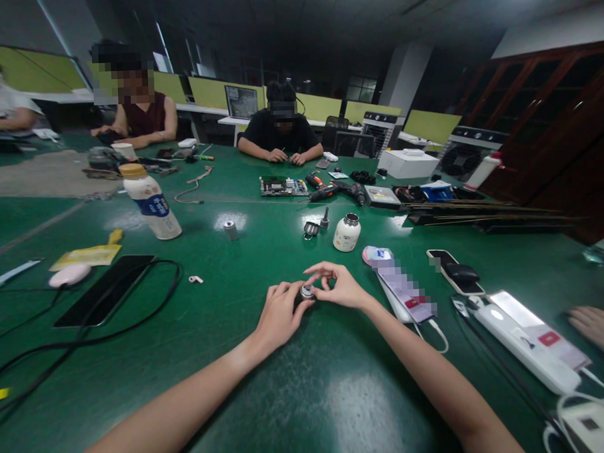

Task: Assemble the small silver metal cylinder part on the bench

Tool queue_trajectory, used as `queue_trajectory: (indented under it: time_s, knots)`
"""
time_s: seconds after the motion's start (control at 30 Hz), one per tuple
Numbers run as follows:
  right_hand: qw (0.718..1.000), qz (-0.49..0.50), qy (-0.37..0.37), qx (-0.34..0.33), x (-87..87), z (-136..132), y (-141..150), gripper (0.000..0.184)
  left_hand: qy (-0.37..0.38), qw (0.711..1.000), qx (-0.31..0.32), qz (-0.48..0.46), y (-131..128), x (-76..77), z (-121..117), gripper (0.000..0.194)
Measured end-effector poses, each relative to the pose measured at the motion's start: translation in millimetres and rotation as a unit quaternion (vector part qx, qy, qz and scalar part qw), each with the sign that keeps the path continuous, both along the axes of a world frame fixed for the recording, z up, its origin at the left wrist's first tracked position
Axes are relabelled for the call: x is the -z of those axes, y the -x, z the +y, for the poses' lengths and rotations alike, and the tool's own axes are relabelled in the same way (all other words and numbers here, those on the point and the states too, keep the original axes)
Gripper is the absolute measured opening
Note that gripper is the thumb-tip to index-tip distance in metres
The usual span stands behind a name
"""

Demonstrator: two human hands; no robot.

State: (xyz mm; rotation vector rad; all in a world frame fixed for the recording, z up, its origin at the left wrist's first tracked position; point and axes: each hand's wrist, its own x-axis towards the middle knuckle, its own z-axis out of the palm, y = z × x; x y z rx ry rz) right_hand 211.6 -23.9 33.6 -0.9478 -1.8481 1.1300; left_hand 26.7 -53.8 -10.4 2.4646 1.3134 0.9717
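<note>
A small round piece with a silver rim (307,292) sits between my two hands on the green table; its exact kind is hard to make out. My left hand (280,314) curls around its left side, thumb and fingers against it. With thumb and fingers bent together, my right hand (340,286) pinches at its top from the right. Beyond them stands a small white flask (347,234) with its steel mouth uncovered. A black lid with a ring (311,230), a dark stemmed piece (324,218) and a short metal cylinder (231,231) stand or lie farther left.
On the left are a milk bottle (153,205), a tablet (105,292), black cables and a white earbud (196,280). Phones and a white power strip (527,343) lie right, near another person's hand (599,330). A circuit board (283,186) and power drills (325,191) lie ahead.
</note>
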Motion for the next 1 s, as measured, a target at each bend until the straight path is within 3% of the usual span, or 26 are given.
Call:
queue_trajectory:
  time_s: [0.53,1.0]
  knots:
    - [0.999,0.02,0.024,-0.006,3.5,-2,2,0.039,0.005,1.0,-0.006,0.0,0,-1.6,-1,0.025]
    - [0.995,0.009,-0.044,0.088,16.3,-5,13,0.032,0.011,1.0,-0.002,-0.002,-1,-1.7,1,0.025]
